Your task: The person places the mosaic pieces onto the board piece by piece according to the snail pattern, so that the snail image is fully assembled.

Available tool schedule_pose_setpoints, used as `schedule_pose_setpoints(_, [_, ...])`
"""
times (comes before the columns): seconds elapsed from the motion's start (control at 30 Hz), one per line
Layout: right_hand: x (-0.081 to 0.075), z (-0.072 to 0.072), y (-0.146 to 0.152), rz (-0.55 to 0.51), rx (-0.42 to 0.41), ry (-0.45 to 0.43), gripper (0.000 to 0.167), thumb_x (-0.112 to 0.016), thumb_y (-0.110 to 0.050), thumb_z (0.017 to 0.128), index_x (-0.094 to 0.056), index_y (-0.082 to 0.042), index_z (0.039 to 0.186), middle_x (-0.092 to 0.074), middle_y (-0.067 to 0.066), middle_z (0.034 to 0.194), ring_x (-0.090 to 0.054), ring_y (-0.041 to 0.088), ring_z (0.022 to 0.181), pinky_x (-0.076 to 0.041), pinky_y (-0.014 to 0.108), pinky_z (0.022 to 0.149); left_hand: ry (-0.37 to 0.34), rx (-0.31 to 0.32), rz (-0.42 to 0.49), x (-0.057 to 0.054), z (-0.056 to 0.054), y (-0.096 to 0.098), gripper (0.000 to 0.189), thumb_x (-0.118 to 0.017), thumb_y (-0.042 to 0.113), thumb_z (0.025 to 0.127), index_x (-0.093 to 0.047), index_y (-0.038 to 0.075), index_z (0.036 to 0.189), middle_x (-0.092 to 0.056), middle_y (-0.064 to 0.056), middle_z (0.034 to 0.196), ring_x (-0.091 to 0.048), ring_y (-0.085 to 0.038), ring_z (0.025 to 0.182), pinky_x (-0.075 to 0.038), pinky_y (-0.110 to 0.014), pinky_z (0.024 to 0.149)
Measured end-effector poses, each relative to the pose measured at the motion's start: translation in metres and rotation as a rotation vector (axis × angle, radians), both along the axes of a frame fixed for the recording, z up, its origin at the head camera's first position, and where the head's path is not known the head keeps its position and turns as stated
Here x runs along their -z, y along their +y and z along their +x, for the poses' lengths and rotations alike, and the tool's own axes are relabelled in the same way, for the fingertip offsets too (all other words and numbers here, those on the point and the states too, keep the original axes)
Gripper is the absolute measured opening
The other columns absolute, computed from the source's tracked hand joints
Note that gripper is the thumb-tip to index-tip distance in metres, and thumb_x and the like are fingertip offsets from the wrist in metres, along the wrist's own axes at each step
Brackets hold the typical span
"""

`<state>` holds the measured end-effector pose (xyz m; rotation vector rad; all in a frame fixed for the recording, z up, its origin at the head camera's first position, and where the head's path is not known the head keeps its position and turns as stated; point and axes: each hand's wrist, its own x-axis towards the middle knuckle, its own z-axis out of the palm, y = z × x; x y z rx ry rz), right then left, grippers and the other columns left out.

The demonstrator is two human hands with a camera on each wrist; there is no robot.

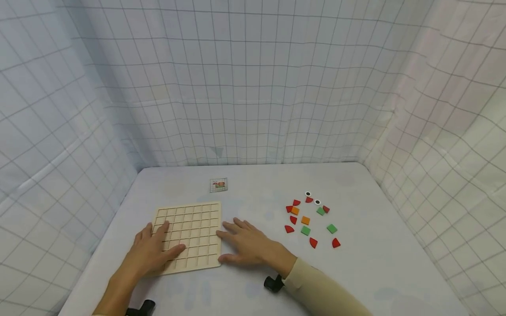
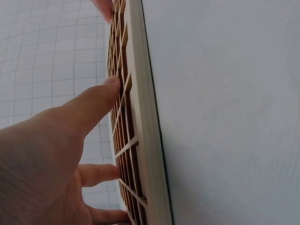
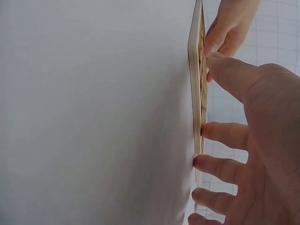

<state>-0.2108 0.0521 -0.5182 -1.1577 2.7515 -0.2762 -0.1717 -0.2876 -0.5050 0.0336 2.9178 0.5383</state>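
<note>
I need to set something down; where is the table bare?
Bare table lies between the picture card and coloured pieces, and from those pieces to the right edge. Crowded: among those pieces, and at the grid board, left hand on it, right hand at its edge.

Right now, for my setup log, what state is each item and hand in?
Pale wooden grid board: flat, no pieces in visible cells.
Red quarter-circle pieces: loose, scattered.
Orange square pieces: loose.
Green square pieces: loose.
White discs with black centres: loose, separate.
Small printed picture card: face up.
Left hand: fingers spread, on the board.
Right hand: fingers extended, at the board's right edge.
</note>
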Motion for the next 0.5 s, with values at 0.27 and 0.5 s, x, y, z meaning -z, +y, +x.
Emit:
schedule_pose_setpoints(0.27, [-0.001,0.000,0.011,0.015,0.009,-0.005,0.075,-0.065,-0.066,0.114,-0.050,-0.030,0.178,-0.043,0.001,0.189,-0.036,0.034,0.180,-0.032,0.048,0.147,0.039,0.013,0.002,-0.004,0.000,0.018,0.112,-0.075,0.072,0.106,-0.036,-0.005,0.177,-0.022,-0.059,0.173,-0.027,-0.083,0.159,-0.044,-0.096,0.113])
schedule_pose_setpoints(0.5, [-0.003,0.000,0.022,0.002,0.042,-0.007,0.073,-0.070,-0.063,0.112,-0.056,-0.026,0.174,-0.048,0.002,0.187,-0.040,0.032,0.178,-0.034,0.049,0.147,0.070,0.038,0.002,-0.004,0.000,0.031,0.109,-0.080,0.069,0.103,-0.041,-0.003,0.176,-0.028,-0.058,0.172,-0.031,-0.082,0.159,-0.045,-0.093,0.116])
